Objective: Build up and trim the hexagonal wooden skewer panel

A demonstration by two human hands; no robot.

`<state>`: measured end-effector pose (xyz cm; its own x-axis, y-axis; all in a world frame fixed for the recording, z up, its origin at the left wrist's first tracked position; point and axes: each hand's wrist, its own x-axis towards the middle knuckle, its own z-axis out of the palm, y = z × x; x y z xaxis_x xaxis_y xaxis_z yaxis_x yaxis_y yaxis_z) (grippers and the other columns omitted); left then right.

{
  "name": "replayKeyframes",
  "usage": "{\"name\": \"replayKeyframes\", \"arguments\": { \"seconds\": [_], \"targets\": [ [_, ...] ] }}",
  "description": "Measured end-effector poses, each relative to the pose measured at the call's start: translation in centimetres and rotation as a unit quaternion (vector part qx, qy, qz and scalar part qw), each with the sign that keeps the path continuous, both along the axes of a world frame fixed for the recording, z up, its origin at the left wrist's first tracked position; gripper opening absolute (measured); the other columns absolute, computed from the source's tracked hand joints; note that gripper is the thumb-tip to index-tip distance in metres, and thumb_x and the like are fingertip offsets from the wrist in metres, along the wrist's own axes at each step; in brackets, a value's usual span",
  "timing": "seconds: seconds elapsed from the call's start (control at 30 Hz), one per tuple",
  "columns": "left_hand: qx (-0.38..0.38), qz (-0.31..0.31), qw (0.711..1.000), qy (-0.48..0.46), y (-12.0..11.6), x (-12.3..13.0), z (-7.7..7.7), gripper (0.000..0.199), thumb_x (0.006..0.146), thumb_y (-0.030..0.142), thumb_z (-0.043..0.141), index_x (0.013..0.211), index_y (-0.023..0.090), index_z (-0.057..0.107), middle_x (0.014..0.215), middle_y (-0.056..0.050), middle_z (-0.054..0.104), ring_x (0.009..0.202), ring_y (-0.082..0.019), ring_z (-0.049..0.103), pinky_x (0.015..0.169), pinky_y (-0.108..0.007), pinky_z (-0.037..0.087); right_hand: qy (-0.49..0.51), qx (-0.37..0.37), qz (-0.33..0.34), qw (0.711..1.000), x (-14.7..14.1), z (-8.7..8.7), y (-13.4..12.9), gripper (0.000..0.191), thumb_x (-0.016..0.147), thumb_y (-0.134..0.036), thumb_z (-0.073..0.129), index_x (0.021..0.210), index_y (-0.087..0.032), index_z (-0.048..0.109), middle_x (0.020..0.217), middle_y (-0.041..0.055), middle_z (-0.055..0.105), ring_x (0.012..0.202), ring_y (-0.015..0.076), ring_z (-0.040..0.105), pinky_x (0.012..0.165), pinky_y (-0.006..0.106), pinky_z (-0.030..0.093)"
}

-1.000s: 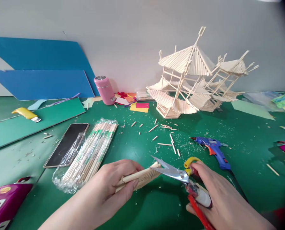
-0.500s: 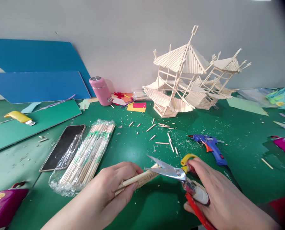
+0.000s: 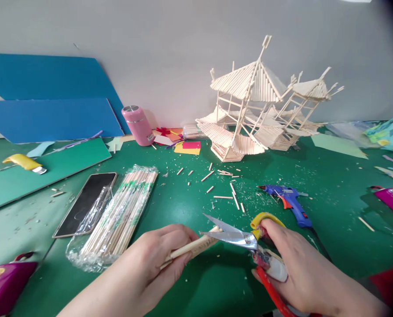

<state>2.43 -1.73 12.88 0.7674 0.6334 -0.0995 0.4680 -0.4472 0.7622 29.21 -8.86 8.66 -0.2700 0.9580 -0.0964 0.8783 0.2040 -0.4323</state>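
Note:
My left hand (image 3: 163,259) is closed around wooden sticks (image 3: 199,245), whose far ends point up and to the right. In my right hand (image 3: 291,268) is a pair of scissors (image 3: 237,237) with one yellow and one red handle. The blades stand apart, with the stick ends between or against them; the exact contact is hard to make out. Short cut stick pieces (image 3: 235,200) lie scattered on the green table (image 3: 183,198) beyond my hands. Further back stands a pavilion model (image 3: 245,110) built of the same pale sticks.
A blue glue gun (image 3: 288,200) lies right of the cut pieces. To the left are a bag of sticks (image 3: 120,215), a phone (image 3: 87,202) and a yellow utility knife (image 3: 24,163). A pink bottle (image 3: 138,125) and paper scraps (image 3: 188,147) sit near the wall.
Almost nothing differs. My hands and the scissors hold nearly the same place, and the whole view has shifted very slightly.

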Motion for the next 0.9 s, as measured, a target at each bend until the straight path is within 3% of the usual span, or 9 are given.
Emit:
{"name": "replayKeyframes", "arguments": {
  "seconds": [0.17,0.37,0.47,0.77,0.9],
  "targets": [
    [0.003,0.012,1.0,-0.024,-0.2,0.0,-0.2,0.02,0.088,0.018,0.04,0.1,0.026,0.055,0.081,0.003,0.059,0.064,-0.008,0.054,0.057,-0.014,0.039,0.0,0.002,0.0,1.0,-0.1,-0.5,0.2,0.022,0.079,-0.029,0.048,0.091,-0.022,0.032,0.075,0.0028,0.054,0.061,0.0198,0.057,0.05,0.034,0.046],
    [-0.007,0.01,1.0,-0.024,-0.1,0.0,-0.1,0.02,0.088,0.019,0.038,0.096,0.023,0.056,0.082,0.001,0.061,0.065,-0.01,0.055,0.058,-0.016,0.041,0.014,0.06,-0.011,0.998,-0.5,-1.0,0.1,0.044,0.072,-0.033,0.059,0.102,-0.02,0.031,0.086,0.0059,0.053,0.072,0.0212,0.057,0.059,0.035,0.049],
    [-0.01,0.011,1.0,-0.02,0.1,0.0,0.2,0.019,0.088,0.019,0.039,0.095,0.023,0.056,0.08,0.001,0.06,0.064,-0.01,0.055,0.057,-0.016,0.04,0.016,0.062,-0.012,0.998,-0.7,-0.9,0.0,0.045,0.071,-0.033,0.06,0.103,-0.02,0.03,0.088,0.0062,0.052,0.074,0.0213,0.057,0.06,0.035,0.049],
    [0.003,0.025,1.0,-0.013,-0.1,-0.1,-0.3,0.017,0.089,0.022,0.039,0.092,0.022,0.055,0.073,0.002,0.058,0.059,-0.009,0.052,0.054,-0.016,0.039,0.042,-0.031,-0.025,0.998,-1.1,0.4,0.5,0.036,0.07,-0.035,0.062,0.091,-0.022,0.035,0.085,0.0033,0.05,0.07,0.0195,0.053,0.059,0.036,0.046],
    [0.013,0.031,0.999,0.003,-0.1,-0.4,-0.6,0.018,0.09,0.026,0.038,0.096,0.022,0.054,0.078,0.001,0.06,0.063,-0.01,0.055,0.056,-0.016,0.041,0.047,-0.034,-0.023,0.998,-1.2,0.6,0.5,0.037,0.069,-0.034,0.062,0.092,-0.022,0.035,0.086,0.004,0.052,0.073,0.0208,0.053,0.061,0.036,0.045]
  ]
}}
